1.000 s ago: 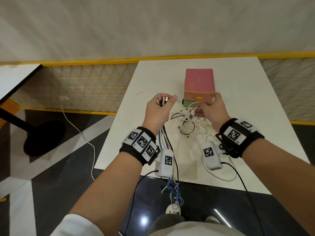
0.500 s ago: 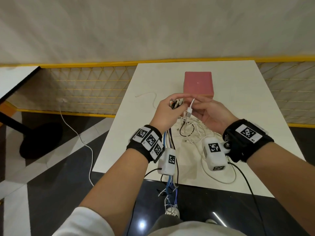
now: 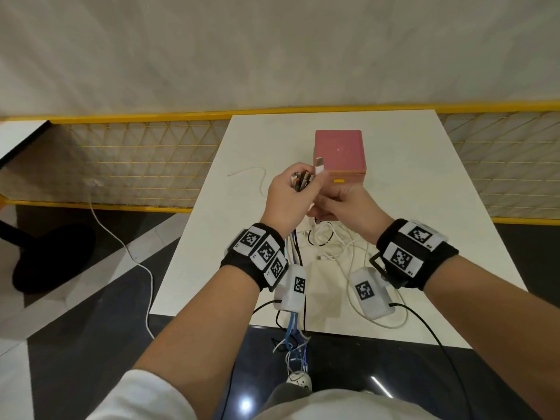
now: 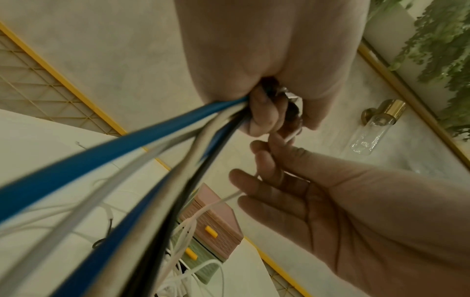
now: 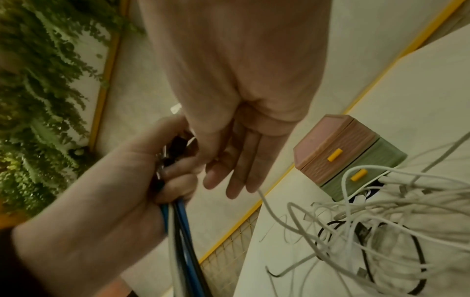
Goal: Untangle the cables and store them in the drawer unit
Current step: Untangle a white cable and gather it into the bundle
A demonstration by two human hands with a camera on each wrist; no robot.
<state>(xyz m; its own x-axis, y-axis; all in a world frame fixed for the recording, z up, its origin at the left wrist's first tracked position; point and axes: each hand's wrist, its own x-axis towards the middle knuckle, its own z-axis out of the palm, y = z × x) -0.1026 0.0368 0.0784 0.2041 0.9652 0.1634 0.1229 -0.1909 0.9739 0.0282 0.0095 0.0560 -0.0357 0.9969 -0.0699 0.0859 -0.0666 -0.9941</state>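
left hand [image 3: 289, 198]: fist round bundle of cables [image 4: 106, 176], plug ends gathered up, likely keeping sorted ones apart | right hand [image 3: 345, 204]: pinching white cable [image 3: 318, 168], feeding it in | tangle [image 3: 330, 241] below hands | drawer unit [image 3: 339, 153] just beyond, shut

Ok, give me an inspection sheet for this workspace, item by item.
Surface: white table, cables loose on it.
Job's things: drawer unit, pink over green; both drawers shut.
Clutter: tangled pile of white and black cables in front of the unit.
Hands: left hand grips a bundle of cables; right hand pinches a white USB cable, plug up.
Cables: the bundle hangs off the near table edge.
Surroundings: yellow mesh fence, white cord on floor.
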